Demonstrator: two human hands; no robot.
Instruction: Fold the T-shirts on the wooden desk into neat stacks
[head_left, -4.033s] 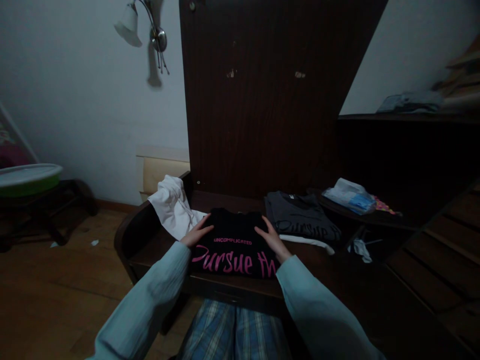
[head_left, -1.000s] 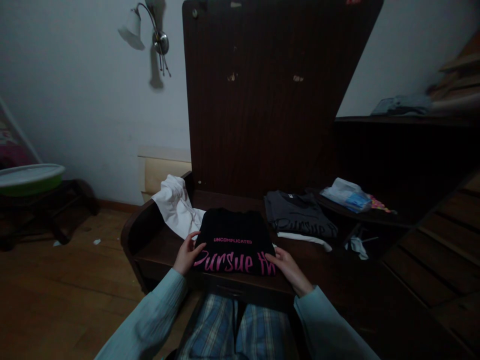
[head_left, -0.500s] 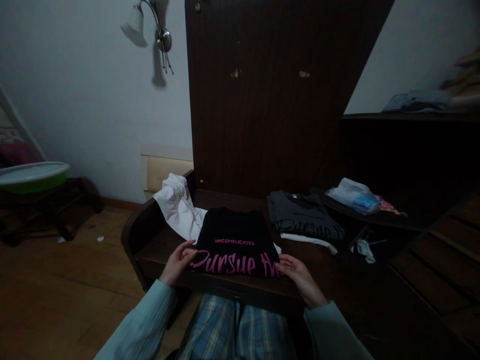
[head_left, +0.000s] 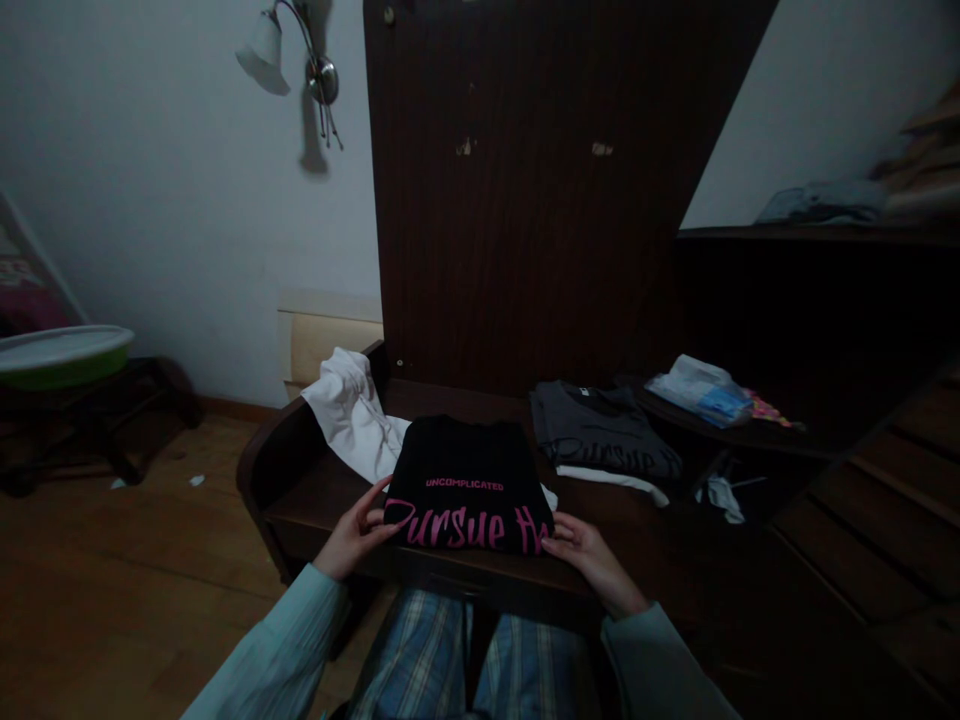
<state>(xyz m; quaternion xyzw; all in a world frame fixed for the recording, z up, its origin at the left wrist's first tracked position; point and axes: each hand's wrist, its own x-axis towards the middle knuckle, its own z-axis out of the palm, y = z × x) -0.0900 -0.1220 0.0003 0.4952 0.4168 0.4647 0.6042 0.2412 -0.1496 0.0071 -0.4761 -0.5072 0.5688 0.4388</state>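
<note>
A folded black T-shirt (head_left: 466, 455) with pink lettering lies in front of me on the dark wooden surface (head_left: 300, 500). My left hand (head_left: 356, 528) grips its near left edge, thumb on top and fingers at the side. At the opposite edge, my right hand (head_left: 589, 555) pinches the near right corner the same way. White cloth (head_left: 360, 425) drapes over the armrest at the left and runs up to the T-shirt; a bit of white also shows by its right edge. To the right lies a folded dark grey T-shirt (head_left: 600, 430) with black lettering, a white strip of cloth (head_left: 611, 480) along its front.
A plastic bag (head_left: 701, 388) sits on a low shelf at the right, above a crumpled white item (head_left: 724, 498). The curved wooden armrest (head_left: 262, 465) bounds the left side. A green basin (head_left: 67, 360) rests on a dark stool (head_left: 105, 420) farther left.
My thumbs have come down onto the black T-shirt's near corners, and both hands have closed more on its edges. The T-shirt stays in place; the whole view has shifted slightly.
</note>
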